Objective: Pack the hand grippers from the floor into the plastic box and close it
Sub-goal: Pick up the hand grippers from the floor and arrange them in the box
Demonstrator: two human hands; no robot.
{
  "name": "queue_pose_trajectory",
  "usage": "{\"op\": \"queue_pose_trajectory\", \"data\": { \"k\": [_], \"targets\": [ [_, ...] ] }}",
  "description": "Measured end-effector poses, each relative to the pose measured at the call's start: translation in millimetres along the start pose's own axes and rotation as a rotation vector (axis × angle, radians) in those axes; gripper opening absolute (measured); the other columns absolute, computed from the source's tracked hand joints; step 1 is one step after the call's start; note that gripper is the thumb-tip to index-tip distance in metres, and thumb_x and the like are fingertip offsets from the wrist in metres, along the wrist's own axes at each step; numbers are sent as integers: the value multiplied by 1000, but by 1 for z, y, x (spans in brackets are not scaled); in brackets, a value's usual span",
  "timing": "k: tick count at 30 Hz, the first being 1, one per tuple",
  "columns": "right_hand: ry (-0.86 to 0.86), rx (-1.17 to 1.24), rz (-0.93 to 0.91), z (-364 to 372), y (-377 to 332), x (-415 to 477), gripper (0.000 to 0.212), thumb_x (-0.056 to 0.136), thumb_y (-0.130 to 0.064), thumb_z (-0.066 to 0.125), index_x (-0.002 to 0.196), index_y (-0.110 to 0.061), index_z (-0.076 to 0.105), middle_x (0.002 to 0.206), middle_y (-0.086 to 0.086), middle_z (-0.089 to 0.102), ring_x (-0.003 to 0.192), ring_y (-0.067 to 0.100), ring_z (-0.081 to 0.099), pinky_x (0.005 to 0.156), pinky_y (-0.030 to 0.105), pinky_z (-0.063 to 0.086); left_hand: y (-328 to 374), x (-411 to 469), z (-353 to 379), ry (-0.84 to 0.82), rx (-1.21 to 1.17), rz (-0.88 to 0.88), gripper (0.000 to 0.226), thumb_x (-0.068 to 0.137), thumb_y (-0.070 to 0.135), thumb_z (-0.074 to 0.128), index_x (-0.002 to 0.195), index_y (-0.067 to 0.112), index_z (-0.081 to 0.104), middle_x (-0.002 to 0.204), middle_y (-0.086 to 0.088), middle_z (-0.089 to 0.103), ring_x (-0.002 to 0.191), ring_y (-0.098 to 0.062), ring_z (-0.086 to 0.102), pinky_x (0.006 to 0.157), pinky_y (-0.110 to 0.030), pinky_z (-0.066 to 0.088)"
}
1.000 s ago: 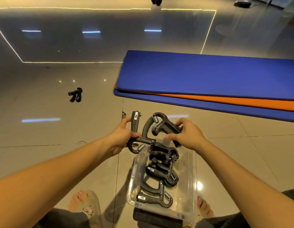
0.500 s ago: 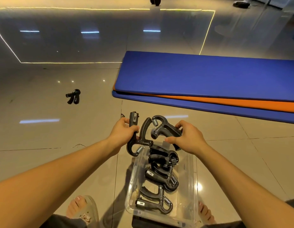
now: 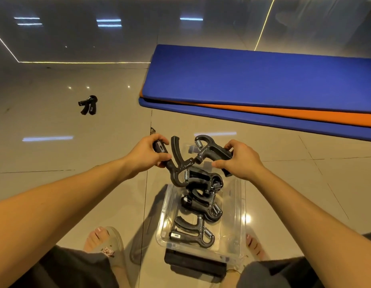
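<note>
My left hand [image 3: 148,152] grips one handle of a black hand gripper [image 3: 176,163], holding it just above the far end of the clear plastic box [image 3: 239,204]. A second black hand gripper [image 3: 209,149] is held by my right hand [image 3: 240,161], its spring end pointing left, close to the first one. Inside the box lie several more black hand grippers [image 3: 201,200] in a row. One more hand gripper [image 3: 88,104] lies on the tiled floor at the far left.
Blue and orange gym mats [image 3: 253,84] lie stacked on the floor beyond the box to the right. A black clip [image 3: 196,265] sits on the box's near end. My feet in sandals [image 3: 109,248] stand on either side of the box.
Both hands have lowered a little toward the box. The left hand's gripper has tilted so its free handle points up and away.
</note>
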State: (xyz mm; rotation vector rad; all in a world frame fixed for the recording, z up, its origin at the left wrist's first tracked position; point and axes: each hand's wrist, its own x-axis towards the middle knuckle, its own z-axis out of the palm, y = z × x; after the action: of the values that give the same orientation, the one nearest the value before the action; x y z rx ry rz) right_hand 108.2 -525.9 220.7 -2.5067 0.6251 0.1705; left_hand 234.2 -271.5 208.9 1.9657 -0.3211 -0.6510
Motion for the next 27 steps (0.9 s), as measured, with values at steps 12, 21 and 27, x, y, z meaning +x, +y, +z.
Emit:
{"op": "queue_pose_trajectory", "data": {
  "k": [12, 21, 27],
  "targets": [
    [-31, -33, -17, 7, 1, 1, 57, 71, -56, 83, 109, -26, 52, 95, -4, 66, 84, 18, 66, 82, 44, 58, -50, -18, -10, -191, 434, 92, 30, 80, 24, 84, 105, 23, 68, 96, 0, 69, 86, -17, 69, 80, -31, 58],
    [-41, -35, -6, 13, 6, 2, 56, 69, -55, 84, 108, -26, 55, 92, -5, 67, 82, 17, 68, 82, 45, 58, -57, -24, -10, -328, 1055, 371, 34, 86, 38, 75, 116, 24, 70, 101, 15, 58, 86, -3, 56, 73, -15, 41],
    [-44, -5, 17, 13, 8, 1, 57, 70, -53, 85, 110, -25, 56, 95, -3, 68, 83, 19, 69, 83, 45, 58, -76, -35, 11, -241, 870, 236, 28, 84, 35, 73, 110, 25, 71, 104, 13, 65, 96, -6, 59, 81, -25, 50]
  ]
}}
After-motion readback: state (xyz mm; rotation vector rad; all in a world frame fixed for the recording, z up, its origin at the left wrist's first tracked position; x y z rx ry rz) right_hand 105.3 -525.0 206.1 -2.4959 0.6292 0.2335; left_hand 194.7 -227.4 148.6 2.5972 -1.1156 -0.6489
